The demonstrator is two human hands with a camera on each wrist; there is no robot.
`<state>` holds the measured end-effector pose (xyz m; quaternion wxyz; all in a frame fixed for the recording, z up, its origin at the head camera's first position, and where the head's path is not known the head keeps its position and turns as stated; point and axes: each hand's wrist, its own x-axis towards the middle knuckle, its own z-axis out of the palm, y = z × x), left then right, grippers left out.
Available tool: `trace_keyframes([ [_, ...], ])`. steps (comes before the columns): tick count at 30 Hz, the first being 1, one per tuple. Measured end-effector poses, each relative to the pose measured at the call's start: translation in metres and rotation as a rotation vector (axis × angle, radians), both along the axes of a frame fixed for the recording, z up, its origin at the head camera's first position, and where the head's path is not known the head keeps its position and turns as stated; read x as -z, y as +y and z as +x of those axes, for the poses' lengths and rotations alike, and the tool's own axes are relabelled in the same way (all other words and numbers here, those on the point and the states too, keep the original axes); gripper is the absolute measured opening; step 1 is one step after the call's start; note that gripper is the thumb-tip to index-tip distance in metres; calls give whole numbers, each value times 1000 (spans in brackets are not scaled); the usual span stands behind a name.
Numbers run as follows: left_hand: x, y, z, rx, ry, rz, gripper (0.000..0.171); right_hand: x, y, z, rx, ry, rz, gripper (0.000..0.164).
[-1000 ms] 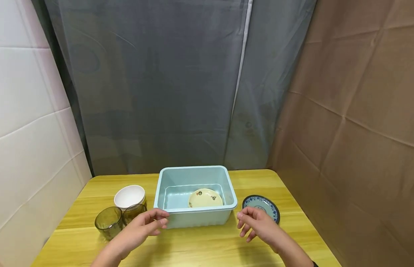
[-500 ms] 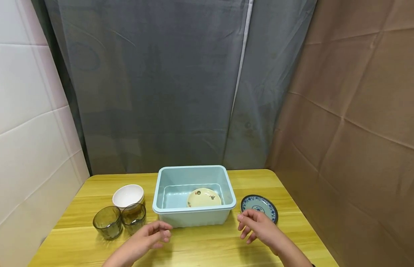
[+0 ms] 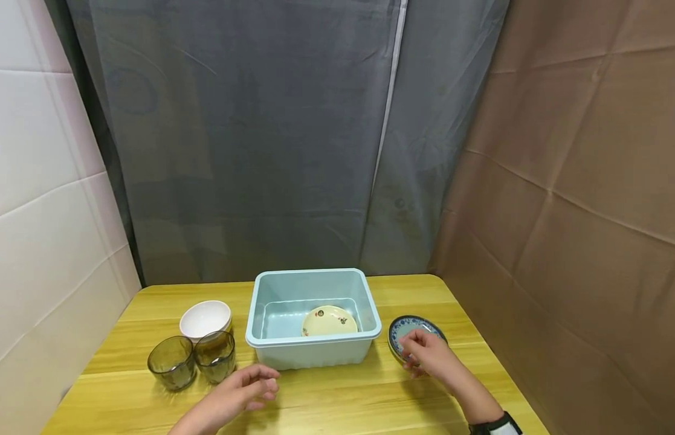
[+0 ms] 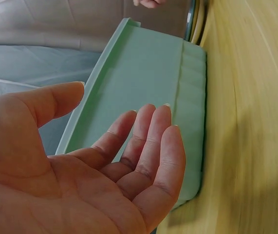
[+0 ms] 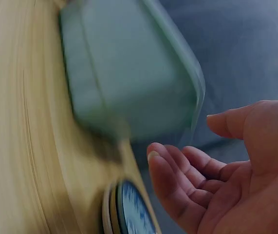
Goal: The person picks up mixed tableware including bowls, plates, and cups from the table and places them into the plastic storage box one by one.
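Note:
A light blue plastic basin stands mid-table with a cream patterned plate lying inside it. My left hand hovers in front of the basin's near left corner, fingers loosely bent and holding nothing; the left wrist view shows its bare palm beside the basin wall. Over the near side of a blue-and-white plate hangs my right hand, also holding nothing. In the right wrist view the plate appears to top a small stack, apart from the relaxed fingers.
Left of the basin are a white bowl and two dark tinted glasses, one glass at far left and another glass beside it. Grey, white and brown cloth walls surround the wooden table.
My right hand has moved right and forward, over the blue-and-white plate. My left hand has drawn slightly back and away from the glasses. The head view has shifted a little.

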<state>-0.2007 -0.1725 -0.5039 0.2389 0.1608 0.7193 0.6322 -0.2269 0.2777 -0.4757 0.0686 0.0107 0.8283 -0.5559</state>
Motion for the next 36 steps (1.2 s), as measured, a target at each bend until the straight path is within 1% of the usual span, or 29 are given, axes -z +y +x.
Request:
trace_keyframes([
  [2, 2, -1, 0, -2, -2, -4, 42, 7, 10, -11, 61, 27, 60, 30],
  [6, 6, -2, -1, -1, -7, -1, 42, 19, 31, -31, 127, 96, 217, 23],
  [11, 7, -5, -3, 9, -6, 17, 41, 30, 57, -53, 153, 143, 390, 21],
  [14, 7, -6, -2, 15, -6, 27, 42, 34, 70, -65, 149, 169, 464, 22],
  [16, 7, -6, -2, 19, -7, 27, 43, 37, 78, -72, 150, 173, 508, 24],
  [18, 7, -6, -1, 20, -8, 24, 43, 40, 85, -78, 154, 162, 555, 30],
  [22, 9, -5, -1, 21, -6, 21, 41, 43, 96, -88, 155, 104, 634, 43],
  [24, 10, -5, -2, 18, -4, 15, 41, 43, 99, -92, 140, 84, 647, 46],
  [28, 11, -5, -2, 8, -3, -7, 42, 45, 102, -96, 114, 47, 590, 38],
  [30, 11, -5, -2, 5, -3, -14, 42, 46, 104, -97, 105, 28, 539, 36],
  [33, 11, -5, -2, 9, -2, -13, 42, 46, 106, -97, 111, -12, 487, 35],
  [36, 11, -5, -3, 15, -9, -7, 41, 48, 109, -98, 118, -37, 465, 33],
])
